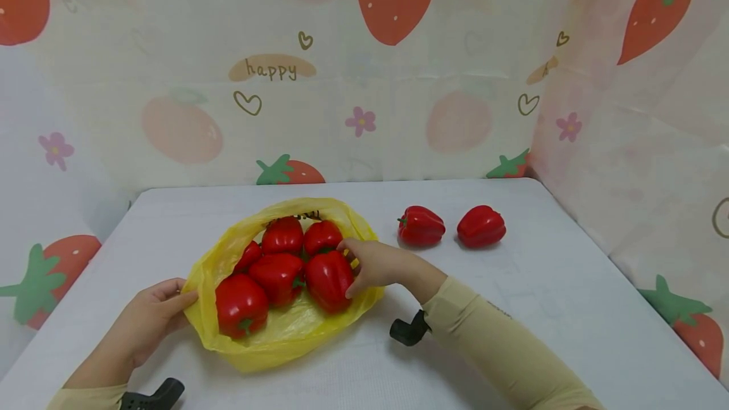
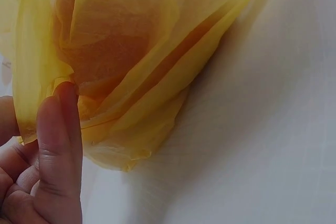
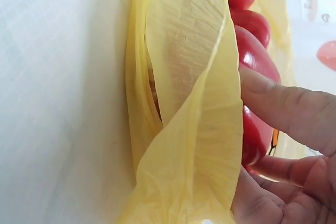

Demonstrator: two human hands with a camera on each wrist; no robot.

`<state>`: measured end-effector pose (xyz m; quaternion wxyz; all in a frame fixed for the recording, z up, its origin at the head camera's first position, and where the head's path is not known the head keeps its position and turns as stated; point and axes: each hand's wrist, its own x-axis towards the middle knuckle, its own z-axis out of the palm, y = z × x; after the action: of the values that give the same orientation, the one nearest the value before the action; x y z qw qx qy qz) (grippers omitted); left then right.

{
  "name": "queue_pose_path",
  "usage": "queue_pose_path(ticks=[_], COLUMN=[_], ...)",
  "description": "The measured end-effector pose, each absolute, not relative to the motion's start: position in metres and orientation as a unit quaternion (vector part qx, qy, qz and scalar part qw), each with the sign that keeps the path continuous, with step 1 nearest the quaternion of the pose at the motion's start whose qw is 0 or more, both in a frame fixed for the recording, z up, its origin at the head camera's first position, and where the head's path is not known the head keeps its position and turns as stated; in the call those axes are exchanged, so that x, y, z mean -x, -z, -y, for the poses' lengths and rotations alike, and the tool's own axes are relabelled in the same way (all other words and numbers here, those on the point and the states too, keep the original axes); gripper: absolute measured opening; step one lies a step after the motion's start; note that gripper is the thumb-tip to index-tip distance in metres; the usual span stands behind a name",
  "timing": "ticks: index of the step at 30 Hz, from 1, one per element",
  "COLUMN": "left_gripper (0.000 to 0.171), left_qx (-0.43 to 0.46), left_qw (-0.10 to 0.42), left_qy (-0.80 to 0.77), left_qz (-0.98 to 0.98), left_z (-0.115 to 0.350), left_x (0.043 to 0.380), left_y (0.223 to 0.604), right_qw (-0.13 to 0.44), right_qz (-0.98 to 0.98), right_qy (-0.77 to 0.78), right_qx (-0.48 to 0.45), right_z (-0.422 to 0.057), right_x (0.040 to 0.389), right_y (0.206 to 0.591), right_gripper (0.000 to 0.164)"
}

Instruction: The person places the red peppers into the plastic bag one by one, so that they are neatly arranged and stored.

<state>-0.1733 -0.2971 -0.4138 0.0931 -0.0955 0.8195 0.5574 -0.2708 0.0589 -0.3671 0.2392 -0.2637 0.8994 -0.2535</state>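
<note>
A yellow plastic bag (image 1: 256, 359) lies with its mouth spread wide, and several red bell peppers (image 1: 278, 277) are piled inside it. At the bag's left side my left hand (image 1: 154, 312) pinches the rim between thumb and fingers; the left wrist view shows the thin plastic (image 2: 39, 72) between the fingertips. Inside the right edge, my right hand (image 1: 378, 264) holds a red bell pepper (image 1: 329, 280) with thumb and fingers about it. That pepper (image 3: 254, 135) is partly hidden behind the bag's side (image 3: 210, 129) in the right wrist view.
Two more red bell peppers, one with a green stem (image 1: 420, 226) and one beside it (image 1: 481, 226), lie on the white table (image 1: 569, 309) right of the bag. A wall covering (image 1: 353, 81) printed with strawberries stands behind the table.
</note>
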Motion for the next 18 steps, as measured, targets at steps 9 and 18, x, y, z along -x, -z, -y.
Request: queue_pose_path(ticks=[9,18], left_gripper=[0.045,0.046], left_qx=[0.092,0.088], left_qw=[0.092,0.088], left_qy=[-0.557,-0.558], left_qz=[-0.821,-0.82], left_z=[0.2966,0.2979], left_x=[0.1723,0.172], left_y=[0.4143,0.4153], right_qw=[0.21,0.209], right_qz=[-0.914,-0.915], right_qy=[0.24,0.246], right_qx=[0.252,0.24], right_z=[-0.0516,-0.0489], right_x=[0.2719,0.275], right_y=[0.3663,0.3685], right_gripper=[0.073,0.07])
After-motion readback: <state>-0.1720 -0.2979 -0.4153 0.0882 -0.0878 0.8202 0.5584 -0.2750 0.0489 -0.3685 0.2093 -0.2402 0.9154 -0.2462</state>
